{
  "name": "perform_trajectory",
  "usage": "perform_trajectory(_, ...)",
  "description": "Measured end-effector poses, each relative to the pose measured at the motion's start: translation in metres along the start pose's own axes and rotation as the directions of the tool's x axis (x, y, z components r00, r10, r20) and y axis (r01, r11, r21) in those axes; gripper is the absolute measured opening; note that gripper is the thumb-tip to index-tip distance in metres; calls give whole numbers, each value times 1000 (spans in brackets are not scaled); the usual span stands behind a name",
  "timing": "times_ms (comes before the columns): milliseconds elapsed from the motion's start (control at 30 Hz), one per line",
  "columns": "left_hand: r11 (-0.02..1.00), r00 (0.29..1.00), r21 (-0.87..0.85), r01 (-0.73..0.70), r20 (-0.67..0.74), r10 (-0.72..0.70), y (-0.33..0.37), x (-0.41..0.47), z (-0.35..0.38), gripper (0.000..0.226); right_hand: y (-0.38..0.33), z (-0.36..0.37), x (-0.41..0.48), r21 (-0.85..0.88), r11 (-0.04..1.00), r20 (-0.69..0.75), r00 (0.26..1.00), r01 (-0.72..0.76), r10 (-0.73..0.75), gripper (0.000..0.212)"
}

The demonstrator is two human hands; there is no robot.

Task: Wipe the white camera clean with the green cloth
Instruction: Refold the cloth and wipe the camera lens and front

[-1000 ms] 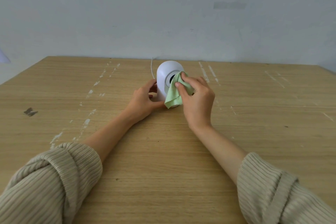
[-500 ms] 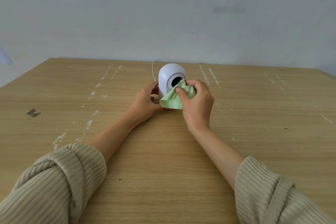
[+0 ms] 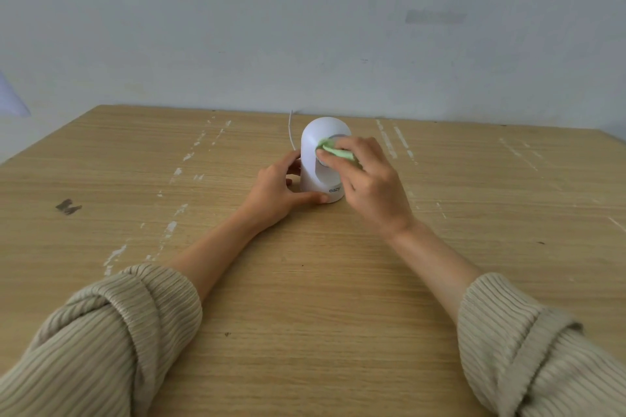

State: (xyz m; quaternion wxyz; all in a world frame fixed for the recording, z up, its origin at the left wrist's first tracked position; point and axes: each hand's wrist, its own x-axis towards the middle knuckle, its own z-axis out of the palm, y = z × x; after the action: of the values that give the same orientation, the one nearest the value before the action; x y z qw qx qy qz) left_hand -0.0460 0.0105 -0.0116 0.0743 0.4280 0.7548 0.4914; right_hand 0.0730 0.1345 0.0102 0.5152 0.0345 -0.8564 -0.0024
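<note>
The white camera (image 3: 316,149), a small dome-topped unit, stands upright near the far middle of the wooden table (image 3: 305,298). My left hand (image 3: 279,191) grips its base from the left, thumb along the front foot. My right hand (image 3: 367,179) presses the green cloth (image 3: 333,149) against the camera's lens face, fingers spread over it. Most of the cloth and the lens are hidden under that hand; only a bunched green edge shows.
A thin white cable (image 3: 291,130) runs from behind the camera toward the table's far edge. A plain grey wall (image 3: 305,27) rises just behind the table. White scuff marks (image 3: 176,213) and a dark stain (image 3: 67,206) mark the wood at left.
The cloth hung loose below the lens before; my right hand has lifted it and bunched it against the lens face. My left hand stays on the base.
</note>
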Motion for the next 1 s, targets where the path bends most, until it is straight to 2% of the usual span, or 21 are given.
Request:
perform_trajectory(100,1000,1000,2,-1,4,1,0,0,0,74,8,0,-7,-58,987,66,987,151,-147,26)
perform_trajectory(233,1000,1000,9,-4,8,4,0,0,-1,74,17,-2,-16,-109,971,139,971,212,-196,28)
perform_trajectory(367,1000,1000,7,5,6,-5,-1,1,-1,74,30,-8,-20,-105,984,161,979,144,-126,28)
perform_trajectory(467,1000,1000,13,14,9,-14,-2,1,-2,73,35,-16,-14,-58,995,65,995,-77,81,29)
perform_trajectory(533,1000,1000,16,17,14,-17,-2,1,-2,73,33,-21,-10,-35,989,-7,989,-145,145,27)
perform_trajectory(667,1000,1000,18,15,11,-16,-3,1,-1,73,22,-23,-12,-33,999,34,999,-25,27,27)
perform_trajectory(800,1000,1000,19,22,17,-22,-2,0,-1,74,27,-17,-16,-32,998,121,991,-45,48,25)
perform_trajectory(900,1000,1000,11,25,12,-25,-2,0,-2,73,29,-14,-22,-13,1000,227,974,-5,8,28)
perform_trajectory(1000,1000,1000,8,26,14,-26,-1,0,-1,73,26,-12,-24,20,1000,242,970,16,-20,27)
